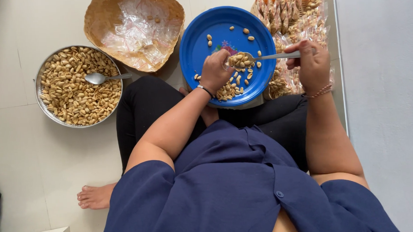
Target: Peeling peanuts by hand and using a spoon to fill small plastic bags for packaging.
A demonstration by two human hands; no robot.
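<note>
On the tiled floor at far left, a round metal bowl (40, 96) brims with peanuts, a spoon (105, 78) resting on top. Beside it, a woven basket (103, 16) holds clear plastic bags. In the middle, a glossy blue plate (199, 43) rests on the person's lap. The left hand (215, 70) curls closed over the plate; whether it holds anything is unclear. The right hand (312, 64) pinches a metal spoon (259, 57) heaped with pale peanuts above the plate. Packed peanut bags (299, 21) lie behind.

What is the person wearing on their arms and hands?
Short dark blue sleeves end above the elbows, so both forearms are bare. The left hand has a thin dark band at its wrist. The right hand has a reddish beaded bracelet. No gloves.
</note>
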